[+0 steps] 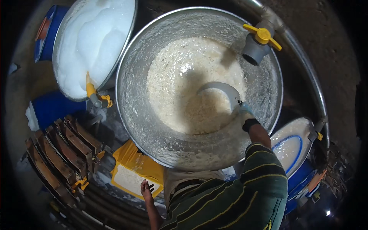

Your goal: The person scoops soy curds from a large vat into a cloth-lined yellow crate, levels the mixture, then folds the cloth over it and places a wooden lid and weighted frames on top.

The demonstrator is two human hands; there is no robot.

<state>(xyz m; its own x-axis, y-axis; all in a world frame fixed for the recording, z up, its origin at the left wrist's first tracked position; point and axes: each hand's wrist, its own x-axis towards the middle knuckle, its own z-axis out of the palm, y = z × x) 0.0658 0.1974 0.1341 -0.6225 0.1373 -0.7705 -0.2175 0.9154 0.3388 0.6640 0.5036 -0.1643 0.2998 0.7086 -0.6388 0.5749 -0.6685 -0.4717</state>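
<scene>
A large round metal vat [141,86] stands before me, with wet, pale, lumpy mash [172,72] spread over its bottom. Over the vat's right side, my right hand [245,110], which looks gloved in pale blue, grips a crescent-shaped pale tool [222,85]. The tool's curved part lies at the mash; whether it is a blade or the rim of a scoop I cannot tell. My bare left hand [147,187] hangs free with loosely bent, parted fingers, above a yellow container [138,161] of whitish material.
A grey valve [256,47] with a yellow handle juts over the vat's right rim, on a curved pipe [309,69]. White foam fills a metal tub [95,43] at left. Brown metal bars [63,155] and a blue barrel [57,110] stand below it. Another basin [304,129] is at right.
</scene>
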